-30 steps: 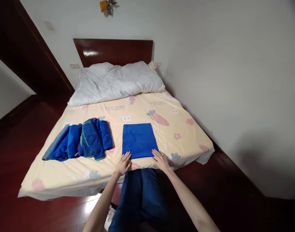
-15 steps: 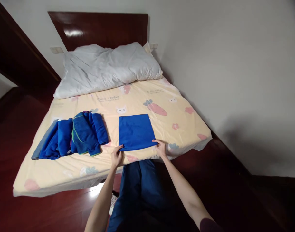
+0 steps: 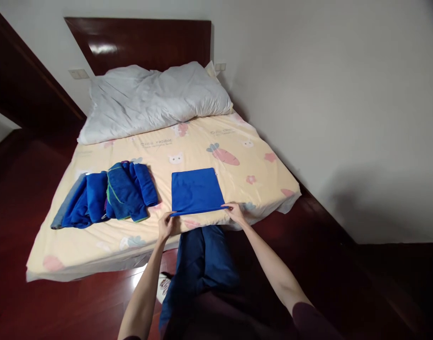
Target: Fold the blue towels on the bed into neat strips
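Note:
A blue towel (image 3: 195, 190), folded into a flat rough square, lies near the front edge of the bed (image 3: 259, 184). My left hand (image 3: 165, 225) pinches its near left corner. At the near right corner, my right hand (image 3: 235, 212) has its fingers closed on the cloth. Between the two hands the near edge is slightly lifted and turned into a narrow fold. To the left sits a row of rolled blue towels (image 3: 96, 193), one of them with green edging (image 3: 126, 191), apart from both hands.
A crumpled white quilt or pillow (image 3: 156, 101) lies across the head of the bed, below a dark wooden headboard (image 3: 149, 42). A bare wall (image 3: 326, 118) runs along the right side. My legs (image 3: 204, 259) stand against the bed's front edge.
The towel's near edge has been raised and turned narrowly inward, away from me, with both hands still gripping its corners. My view has shifted slightly.

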Motion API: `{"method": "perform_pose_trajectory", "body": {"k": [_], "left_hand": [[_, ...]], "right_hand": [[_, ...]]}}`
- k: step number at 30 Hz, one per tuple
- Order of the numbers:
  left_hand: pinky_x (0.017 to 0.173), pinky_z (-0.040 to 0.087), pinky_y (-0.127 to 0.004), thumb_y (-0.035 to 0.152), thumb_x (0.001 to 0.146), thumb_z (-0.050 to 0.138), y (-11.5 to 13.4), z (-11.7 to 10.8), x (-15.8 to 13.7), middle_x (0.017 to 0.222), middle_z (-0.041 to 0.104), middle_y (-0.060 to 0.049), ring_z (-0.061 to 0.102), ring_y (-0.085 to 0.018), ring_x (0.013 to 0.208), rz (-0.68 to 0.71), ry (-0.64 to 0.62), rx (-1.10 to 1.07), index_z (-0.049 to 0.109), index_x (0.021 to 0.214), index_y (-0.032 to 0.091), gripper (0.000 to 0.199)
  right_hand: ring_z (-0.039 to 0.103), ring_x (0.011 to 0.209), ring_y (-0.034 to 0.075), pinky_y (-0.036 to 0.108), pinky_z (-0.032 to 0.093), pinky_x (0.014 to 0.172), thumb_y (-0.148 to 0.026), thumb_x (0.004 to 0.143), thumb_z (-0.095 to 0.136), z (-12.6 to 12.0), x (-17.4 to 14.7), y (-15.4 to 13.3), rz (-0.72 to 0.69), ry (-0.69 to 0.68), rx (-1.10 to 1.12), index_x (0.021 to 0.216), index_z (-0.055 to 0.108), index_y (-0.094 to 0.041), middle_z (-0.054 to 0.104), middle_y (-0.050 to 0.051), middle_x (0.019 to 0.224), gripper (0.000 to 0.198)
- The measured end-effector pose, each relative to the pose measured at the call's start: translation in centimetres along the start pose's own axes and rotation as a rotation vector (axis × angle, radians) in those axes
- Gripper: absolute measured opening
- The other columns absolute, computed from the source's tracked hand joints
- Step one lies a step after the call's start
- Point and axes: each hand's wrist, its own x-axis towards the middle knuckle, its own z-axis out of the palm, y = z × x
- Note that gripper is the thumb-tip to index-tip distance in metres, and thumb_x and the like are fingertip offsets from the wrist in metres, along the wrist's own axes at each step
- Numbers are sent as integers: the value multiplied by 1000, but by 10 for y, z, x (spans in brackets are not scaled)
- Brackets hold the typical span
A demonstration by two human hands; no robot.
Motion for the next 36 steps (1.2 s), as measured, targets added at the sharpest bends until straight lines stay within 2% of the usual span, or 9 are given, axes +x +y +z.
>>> {"method": "perform_pose_trajectory", "body": {"k": [3, 8, 10, 12, 15, 17, 20, 26, 36], "left_hand": [[84, 58, -41, 49, 88, 53, 8, -3, -6, 109, 74, -13, 68, -28, 103, -1, -29, -42, 72, 102, 18, 38], [83, 59, -40, 52, 86, 54, 24, 3, 0, 115, 72, -14, 69, -27, 104, -9, -108, -170, 70, 102, 16, 42], [79, 59, -38, 55, 84, 54, 24, 2, 1, 110, 73, -13, 70, -25, 96, -38, -119, -182, 68, 102, 15, 46], [72, 58, -35, 58, 82, 54, 19, -1, -2, 97, 73, -11, 69, -23, 85, -70, -80, -154, 67, 98, 15, 48], [64, 52, -30, 60, 79, 58, 8, -6, -10, 71, 65, -4, 62, -20, 70, -93, -33, -100, 63, 78, 16, 44], [60, 49, -28, 61, 78, 59, 0, -7, -15, 62, 58, -1, 57, -17, 62, -113, -22, -79, 58, 68, 18, 44], [58, 46, -26, 64, 77, 57, -7, -3, -16, 62, 58, 0, 56, -16, 62, -146, -3, -67, 57, 68, 19, 45], [60, 48, -27, 68, 76, 55, -9, 5, -9, 70, 66, -4, 62, -20, 70, -219, 44, -54, 63, 77, 18, 50], [53, 43, -26, 61, 78, 54, -9, 2, 8, 55, 59, 0, 59, -18, 56, -394, 20, 50, 64, 71, 19, 44]], "right_hand": [[71, 88, 24, 36, 56, 81, -17, 69, 59, -4, -12, -7, -15, -10, 21, 87, 80, -19, 79, 9, 94, 28], [72, 101, 25, 37, 55, 90, -23, 72, 57, 5, -15, -11, 9, 22, 169, 96, 78, -18, 78, 11, 107, 32], [72, 94, 24, 34, 56, 84, -29, 75, 58, 9, -13, -9, 41, 50, 196, 98, 76, -17, 78, 12, 104, 31], [71, 80, 22, 31, 56, 72, -37, 76, 61, 12, -11, -5, 81, 86, 193, 96, 74, -15, 78, 11, 91, 32], [65, 66, 19, 28, 52, 61, -49, 74, 66, 13, -10, 1, 92, 100, 181, 84, 70, -16, 73, 7, 73, 34], [61, 62, 18, 26, 49, 57, -53, 73, 67, 13, -10, 4, 80, 82, 175, 75, 65, -18, 68, 4, 65, 35], [56, 58, 17, 25, 45, 55, -61, 73, 67, 13, -8, 6, 68, 78, 158, 66, 57, -21, 60, 1, 58, 42], [49, 58, 15, 25, 42, 57, -70, 75, 61, 17, -3, 7, 44, 95, 112, 59, 43, -24, 49, -3, 57, 52], [48, 57, 16, 26, 41, 56, -62, 78, 56, 24, -1, -1, 81, 148, -14, 56, 38, -26, 45, -3, 53, 46]]}}
